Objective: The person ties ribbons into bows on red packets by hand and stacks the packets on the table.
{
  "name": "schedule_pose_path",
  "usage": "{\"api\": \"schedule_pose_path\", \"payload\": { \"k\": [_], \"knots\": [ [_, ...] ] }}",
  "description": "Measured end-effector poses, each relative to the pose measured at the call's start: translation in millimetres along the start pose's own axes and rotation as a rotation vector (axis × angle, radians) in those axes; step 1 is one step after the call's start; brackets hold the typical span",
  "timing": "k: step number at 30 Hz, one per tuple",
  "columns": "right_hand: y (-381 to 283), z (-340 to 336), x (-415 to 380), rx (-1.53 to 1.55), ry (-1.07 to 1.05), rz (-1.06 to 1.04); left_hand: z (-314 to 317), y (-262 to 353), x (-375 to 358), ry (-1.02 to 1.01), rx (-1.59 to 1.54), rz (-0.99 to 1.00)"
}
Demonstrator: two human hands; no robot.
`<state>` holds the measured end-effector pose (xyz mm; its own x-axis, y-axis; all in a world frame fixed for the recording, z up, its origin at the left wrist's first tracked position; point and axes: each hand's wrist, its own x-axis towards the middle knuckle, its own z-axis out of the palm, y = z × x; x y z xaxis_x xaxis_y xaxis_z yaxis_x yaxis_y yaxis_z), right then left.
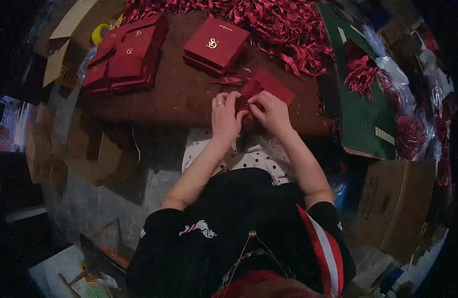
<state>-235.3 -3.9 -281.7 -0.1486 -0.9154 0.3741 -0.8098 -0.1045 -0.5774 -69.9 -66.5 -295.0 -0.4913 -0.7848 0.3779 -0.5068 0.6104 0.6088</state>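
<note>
My left hand (224,117) and my right hand (270,111) meet at the near edge of a brown table (174,97), both gripping a small red box (268,84) that lies tilted under my fingers. A ring shows on my left hand. A loose red ribbon piece (230,80) lies just beyond my left hand. Farther back stands a stack of red boxes with a gold emblem (216,43), and a larger pile of the same red boxes (124,54) sits at the far left.
A heap of red ribbon bows (268,25) covers the table's far side. A yellow tape roll (99,34) lies at the far left. A green board (360,114) with bagged red bows (360,74) is to the right. Cardboard boxes (395,203) stand on the floor.
</note>
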Motion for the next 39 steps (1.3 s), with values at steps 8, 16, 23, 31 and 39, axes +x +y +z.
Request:
{"api": "schedule_pose_path", "payload": {
  "k": [8, 16, 23, 31, 39],
  "knots": [
    [-6.3, 14.7, 1.9, 0.072, 0.133, 0.066, -6.3, -4.2, 6.0, -0.021, -0.071, -0.078],
    [-14.1, 21.3, 7.4, -0.066, 0.085, -0.102, -9.6, -10.7, 11.1, -0.049, -0.232, -0.149],
    [-20.4, 32.3, 8.9, -0.054, 0.052, 0.009, -1.6, 3.5, -5.1, 0.119, -0.051, 0.016],
    [-10.4, 11.3, 6.4, -0.125, 0.114, -0.035, -24.0, -29.6, 20.5, -0.248, -0.096, -0.007],
    [-12.2, 1.2, -2.8, -0.149, 0.266, -0.14, -8.9, -29.3, 25.0, -0.183, -0.077, 0.163]
  ]
}}
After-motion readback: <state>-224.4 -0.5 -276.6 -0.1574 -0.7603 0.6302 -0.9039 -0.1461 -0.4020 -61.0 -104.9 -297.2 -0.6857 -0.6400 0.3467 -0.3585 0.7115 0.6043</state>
